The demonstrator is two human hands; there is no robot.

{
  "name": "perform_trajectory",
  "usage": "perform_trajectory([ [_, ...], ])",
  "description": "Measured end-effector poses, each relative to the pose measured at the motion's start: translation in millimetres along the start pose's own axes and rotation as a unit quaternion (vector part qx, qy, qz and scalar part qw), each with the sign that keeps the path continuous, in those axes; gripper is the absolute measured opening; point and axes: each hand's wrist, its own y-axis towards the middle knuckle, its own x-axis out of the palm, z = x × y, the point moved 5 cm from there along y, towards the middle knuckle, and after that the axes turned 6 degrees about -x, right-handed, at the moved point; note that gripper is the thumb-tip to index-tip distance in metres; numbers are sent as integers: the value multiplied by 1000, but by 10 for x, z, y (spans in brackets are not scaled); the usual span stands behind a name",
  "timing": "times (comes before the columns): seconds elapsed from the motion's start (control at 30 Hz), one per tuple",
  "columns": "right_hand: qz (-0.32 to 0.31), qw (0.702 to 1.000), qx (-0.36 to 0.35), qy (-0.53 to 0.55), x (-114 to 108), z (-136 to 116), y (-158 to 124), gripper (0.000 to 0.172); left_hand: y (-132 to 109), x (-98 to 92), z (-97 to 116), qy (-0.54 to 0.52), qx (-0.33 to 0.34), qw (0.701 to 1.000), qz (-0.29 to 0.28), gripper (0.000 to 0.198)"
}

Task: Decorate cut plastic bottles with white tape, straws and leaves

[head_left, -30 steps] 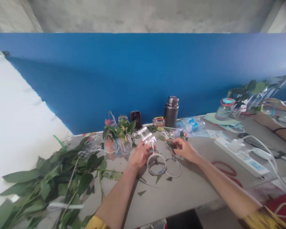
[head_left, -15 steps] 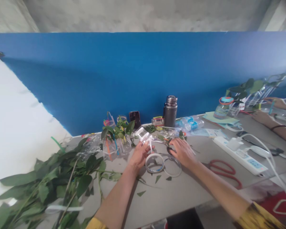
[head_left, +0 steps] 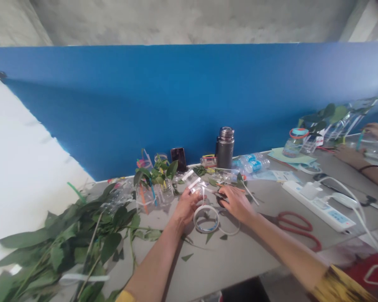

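Note:
My left hand (head_left: 188, 206) is closed on a clear plastic piece (head_left: 191, 180) with a whitish band across it. From there a strip of tape runs down to a tape roll (head_left: 206, 219), which hangs upright just above the table. My right hand (head_left: 236, 202) is curled around small dark-handled scissors (head_left: 219, 200), their blades pointing left toward the plastic and the strip. Whether the blades touch the tape cannot be made out. Beneath my right wrist lies a second, thinner ring (head_left: 229, 228), partly covered by the hand. Small leaf scraps (head_left: 187, 256) lie nearby.
Leafy branches (head_left: 56, 247) cover the left side. Clear cups with straws and leaves (head_left: 154, 188) stand behind them. At the back are a phone (head_left: 178, 159), a thermos (head_left: 225, 149) and plastic bottles (head_left: 255, 165). Red-handled scissors (head_left: 294, 222) and a power strip (head_left: 318, 205) lie right; a co-worker's hands (head_left: 349, 157) work beyond.
My right hand has moved slightly left, bringing the dark scissors toward the tape strip. The tape roll has shifted a little right, now overlapping more of the thinner ring.

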Motion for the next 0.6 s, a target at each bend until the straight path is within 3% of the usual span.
perform_trajectory([
  [0.33, 5, 999, 39, 17, 57, 78, -32, 25, -49, 47, 31, -5, -12, 1000, -8, 36],
  [0.5, 31, 991, 130, 7, -34, 197, -28, 25, -41, 20, 26, -20, -20, 1000, 3, 38],
  [0.6, -20, 984, 174, -30, -93, 326, -78, 24, -19, 4, 19, -31, -17, 999, 2, 35],
])
